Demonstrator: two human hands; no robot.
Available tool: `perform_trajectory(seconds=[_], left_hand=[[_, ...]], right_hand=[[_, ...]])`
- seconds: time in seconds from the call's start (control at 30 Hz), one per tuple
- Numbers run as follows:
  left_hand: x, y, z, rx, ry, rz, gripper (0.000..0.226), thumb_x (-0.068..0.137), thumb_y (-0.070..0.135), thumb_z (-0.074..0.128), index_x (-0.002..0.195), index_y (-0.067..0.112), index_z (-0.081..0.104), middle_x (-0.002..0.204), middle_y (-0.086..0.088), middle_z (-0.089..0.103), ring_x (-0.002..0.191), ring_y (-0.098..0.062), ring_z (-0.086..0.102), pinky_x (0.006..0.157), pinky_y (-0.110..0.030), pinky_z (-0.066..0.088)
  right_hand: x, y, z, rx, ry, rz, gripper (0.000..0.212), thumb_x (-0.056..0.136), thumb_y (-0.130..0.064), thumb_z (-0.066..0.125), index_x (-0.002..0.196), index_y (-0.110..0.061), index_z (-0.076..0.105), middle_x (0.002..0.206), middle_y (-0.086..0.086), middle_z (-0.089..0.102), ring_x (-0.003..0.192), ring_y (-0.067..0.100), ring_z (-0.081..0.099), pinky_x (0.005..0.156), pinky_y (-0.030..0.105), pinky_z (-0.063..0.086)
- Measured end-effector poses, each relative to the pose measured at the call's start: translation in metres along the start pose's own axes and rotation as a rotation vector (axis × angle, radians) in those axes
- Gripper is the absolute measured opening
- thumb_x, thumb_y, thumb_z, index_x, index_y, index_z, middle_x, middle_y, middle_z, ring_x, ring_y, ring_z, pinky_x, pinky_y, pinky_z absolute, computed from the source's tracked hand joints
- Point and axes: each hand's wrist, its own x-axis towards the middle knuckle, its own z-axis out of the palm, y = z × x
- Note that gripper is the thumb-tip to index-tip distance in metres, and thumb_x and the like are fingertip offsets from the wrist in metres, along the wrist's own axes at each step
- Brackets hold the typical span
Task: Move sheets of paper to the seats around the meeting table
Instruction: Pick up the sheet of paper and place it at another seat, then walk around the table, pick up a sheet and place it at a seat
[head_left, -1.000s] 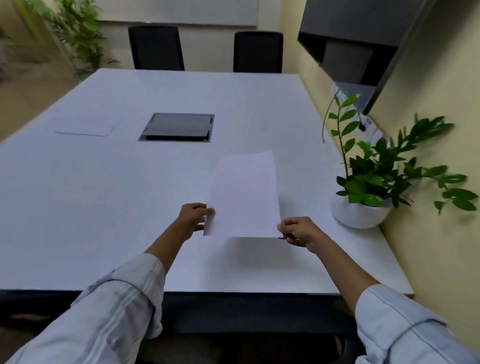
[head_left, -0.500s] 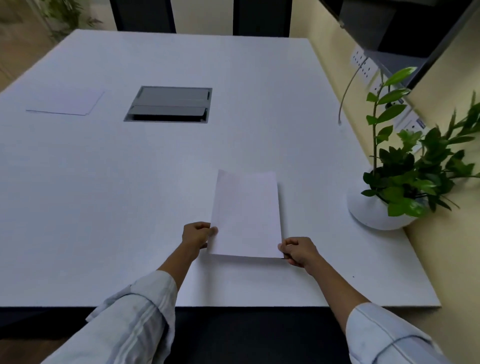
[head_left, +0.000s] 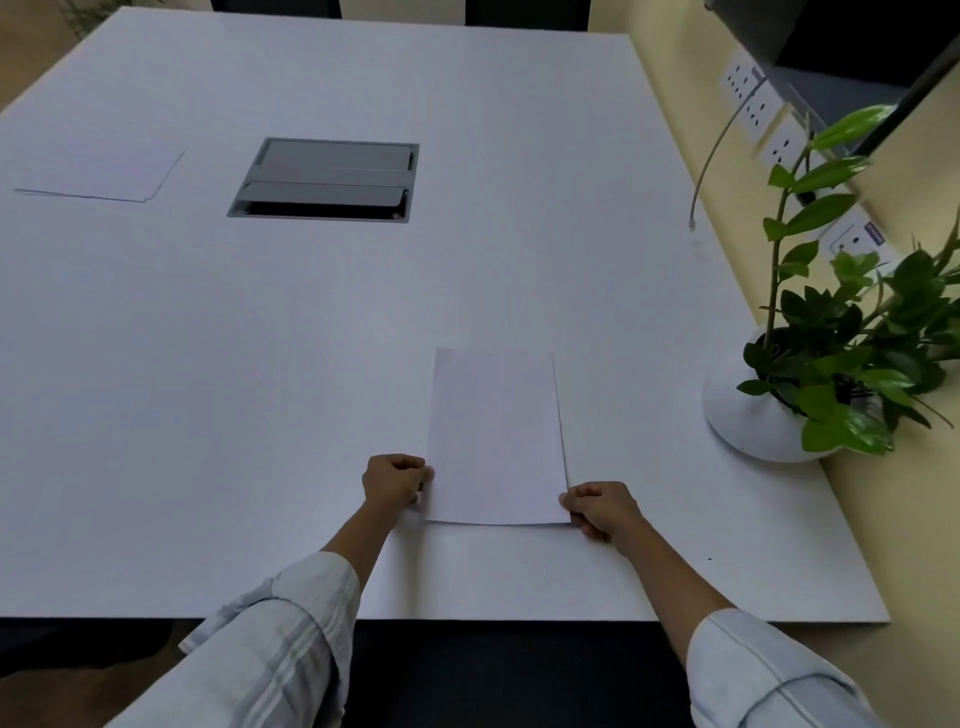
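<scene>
A white sheet of paper (head_left: 496, 436) lies almost flat on the white meeting table (head_left: 311, 322), near the front edge and right of the middle. My left hand (head_left: 396, 480) pinches its near left edge. My right hand (head_left: 600, 509) pinches its near right corner. A small stack of paper (head_left: 101, 174) lies flat at the far left of the table.
A grey cable box lid (head_left: 324, 179) is set into the table's middle. A potted plant in a white pot (head_left: 753, 415) stands at the right edge by the yellow wall. Wall sockets (head_left: 758, 109) and a white cable (head_left: 714, 150) sit behind it. Dark chair backs (head_left: 527, 11) show at the far end.
Both hands have lowered the sheet from a raised, tilted hold until it lies nearly flat on the table. The camera has tilted down and closer to the table.
</scene>
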Motion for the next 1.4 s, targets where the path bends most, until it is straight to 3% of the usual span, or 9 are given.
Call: perform_trajectory(seconds=[0.17, 0.37, 0.57, 0.67, 0.87, 1.07, 1.17, 1.23, 1.4], left_hand=[[-0.004, 0.001, 0.000, 0.097, 0.019, 0.060, 0.011, 0.076, 0.015, 0.079, 0.074, 0.006, 0.074, 0.073, -0.013, 0.074, 0.068, -0.029, 0.071, 0.051, -0.029, 0.054], [-0.012, 0.004, -0.006, 0.333, 0.014, 0.133, 0.032, 0.070, 0.036, 0.080, 0.059, 0.010, 0.064, 0.057, -0.006, 0.065, 0.055, -0.021, 0.058, 0.063, -0.032, 0.053], [-0.038, 0.022, -0.035, 0.445, -0.047, 0.162, 0.035, 0.073, 0.036, 0.079, 0.080, 0.004, 0.069, 0.075, -0.013, 0.072, 0.071, -0.031, 0.073, 0.061, -0.036, 0.060], [-0.057, 0.038, -0.061, 0.471, -0.064, 0.190, 0.033, 0.077, 0.034, 0.077, 0.087, 0.004, 0.068, 0.082, -0.016, 0.074, 0.080, -0.028, 0.074, 0.054, -0.030, 0.057], [-0.104, 0.068, -0.158, 0.497, 0.033, 0.308, 0.034, 0.077, 0.038, 0.077, 0.089, 0.008, 0.066, 0.082, -0.018, 0.075, 0.067, -0.024, 0.068, 0.050, -0.027, 0.050], [-0.156, 0.069, -0.297, 0.461, 0.232, 0.410, 0.035, 0.080, 0.040, 0.075, 0.093, 0.009, 0.066, 0.082, -0.012, 0.073, 0.076, -0.027, 0.071, 0.049, -0.027, 0.048], [-0.175, 0.059, -0.369, 0.487, 0.348, 0.456, 0.037, 0.081, 0.042, 0.073, 0.097, 0.009, 0.067, 0.089, -0.006, 0.071, 0.085, -0.023, 0.068, 0.062, -0.029, 0.051], [-0.188, 0.044, -0.426, 0.554, 0.434, 0.486, 0.039, 0.082, 0.046, 0.071, 0.099, 0.011, 0.067, 0.094, -0.003, 0.068, 0.091, -0.020, 0.065, 0.074, -0.030, 0.050], [-0.228, -0.016, -0.597, 0.697, 0.549, 0.415, 0.039, 0.082, 0.052, 0.067, 0.099, 0.018, 0.064, 0.091, 0.004, 0.064, 0.090, -0.018, 0.060, 0.079, -0.035, 0.051]], right_hand=[[0.005, -0.002, -0.001, -0.096, -0.054, 0.070, 0.028, 0.080, -0.026, 0.082, 0.090, -0.001, 0.075, 0.077, 0.013, 0.074, 0.072, 0.023, 0.076, 0.049, 0.024, 0.050], [0.001, -0.017, -0.017, -0.264, -0.026, 0.119, 0.036, 0.082, -0.032, 0.078, 0.089, 0.003, 0.073, 0.076, 0.012, 0.077, 0.051, 0.022, 0.064, 0.048, 0.024, 0.046], [-0.019, -0.038, -0.034, -0.389, -0.026, 0.101, 0.026, 0.078, -0.024, 0.079, 0.083, -0.003, 0.063, 0.090, 0.013, 0.077, 0.056, 0.021, 0.064, 0.051, 0.024, 0.048], [-0.034, -0.056, -0.036, -0.467, -0.061, 0.060, 0.032, 0.078, -0.025, 0.079, 0.094, -0.002, 0.064, 0.092, 0.012, 0.076, 0.064, 0.021, 0.069, 0.054, 0.025, 0.051], [-0.081, -0.126, -0.014, -0.595, -0.115, -0.112, 0.039, 0.077, -0.025, 0.079, 0.105, -0.004, 0.062, 0.100, 0.013, 0.075, 0.070, 0.022, 0.069, 0.055, 0.025, 0.049], [-0.175, -0.211, 0.080, -0.684, -0.148, -0.436, 0.035, 0.080, -0.026, 0.080, 0.104, -0.002, 0.070, 0.099, 0.010, 0.076, 0.073, 0.020, 0.069, 0.058, 0.024, 0.050], [-0.229, -0.241, 0.144, -0.698, -0.208, -0.623, 0.032, 0.081, -0.029, 0.079, 0.103, -0.007, 0.071, 0.101, 0.008, 0.076, 0.087, 0.018, 0.074, 0.065, 0.026, 0.055], [-0.273, -0.256, 0.198, -0.710, -0.259, -0.743, 0.030, 0.081, -0.030, 0.079, 0.101, -0.009, 0.072, 0.099, 0.007, 0.075, 0.088, 0.016, 0.074, 0.066, 0.027, 0.056], [-0.381, -0.280, 0.371, -0.805, -0.333, -1.016, 0.035, 0.077, -0.034, 0.080, 0.104, -0.013, 0.071, 0.096, 0.008, 0.076, 0.088, 0.018, 0.074, 0.073, 0.031, 0.060]])
